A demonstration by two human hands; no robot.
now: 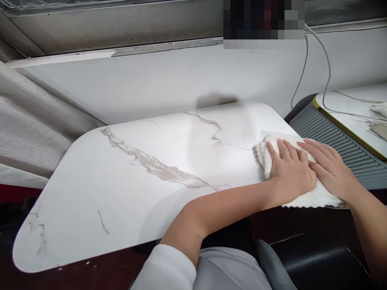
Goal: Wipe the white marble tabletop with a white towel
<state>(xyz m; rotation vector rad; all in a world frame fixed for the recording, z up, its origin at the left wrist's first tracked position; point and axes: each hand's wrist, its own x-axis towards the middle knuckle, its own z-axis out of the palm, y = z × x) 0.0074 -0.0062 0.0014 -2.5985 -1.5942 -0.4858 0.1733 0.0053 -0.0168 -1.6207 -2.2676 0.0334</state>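
A white cloth [320,195] lies at the right end of a pale surface [121,205], folded over in places, its scalloped lower edge reaching the near rim. The person's left hand [292,171] rests on top of it, palm down, with the fingers spread and slightly bent. Just beside it, the right hand [332,171] also lies palm down on the cloth, its fingers stretched out and closer together; whether the two hands touch, I cannot tell.

The surface has rounded corners and brown-grey veining like marble, the broadest vein running diagonally from the far edge towards the near one. The left forearm crosses above its near edge, coming out of a short white sleeve [169,268]; the right forearm enters from the right side. Below them is a smooth black seat [326,257].

To the right stands a second surface [356,102] with a gold-coloured edge and a grey ribbed side [341,141]. A thin pale cable [329,72] loops down onto it, near some light-coloured items [380,109] cut off by the view. A white wall [151,82] rises behind, below a grimy window frame [136,26], and a pale curtain [24,125] hangs at the left.
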